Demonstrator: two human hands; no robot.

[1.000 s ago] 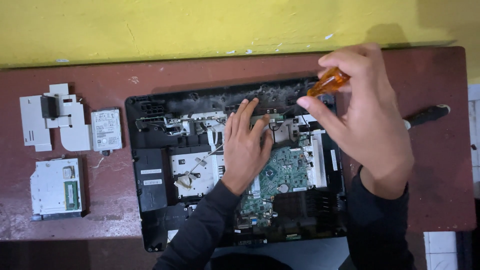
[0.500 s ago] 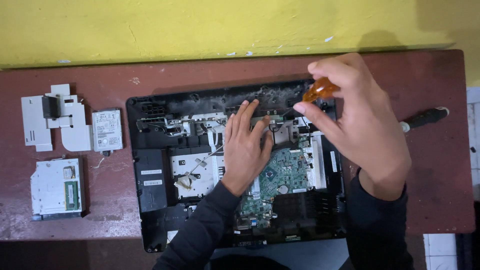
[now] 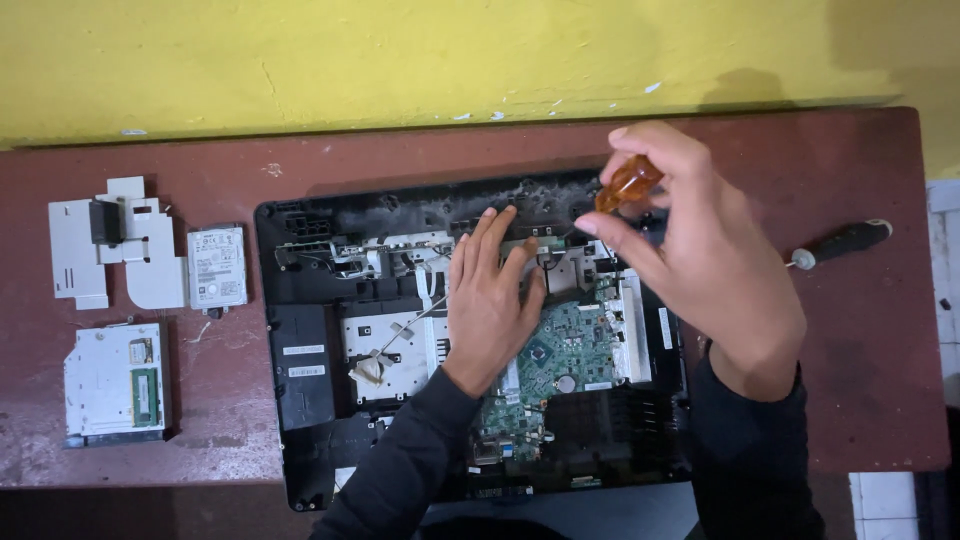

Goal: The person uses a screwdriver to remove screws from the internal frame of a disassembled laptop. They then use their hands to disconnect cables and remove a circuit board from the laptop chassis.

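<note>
One head-worn camera looks almost straight down from above the tabletop (image 3: 250, 170), fairly near, with the yellow wall (image 3: 300, 60) along the frame's top edge.

Reddish-brown table (image 3: 300, 160) — opened laptop (image 3: 310, 400), hard drive (image 3: 217, 267), optical drive (image 3: 115, 383), white covers (image 3: 110, 255), black-handled screwdriver (image 3: 845, 243).

The left hand (image 3: 490, 300) lies flat, palm down, fingers straight and close together, pointing toward twelve o'clock — its dark sleeve runs back toward seven o'clock. The right hand (image 3: 705, 255) is raised at about three o'clock from the left, fingers curled and pinched together at their tips toward ten o'clock — the wrist bends down into a dark sleeve at five o'clock.
</note>
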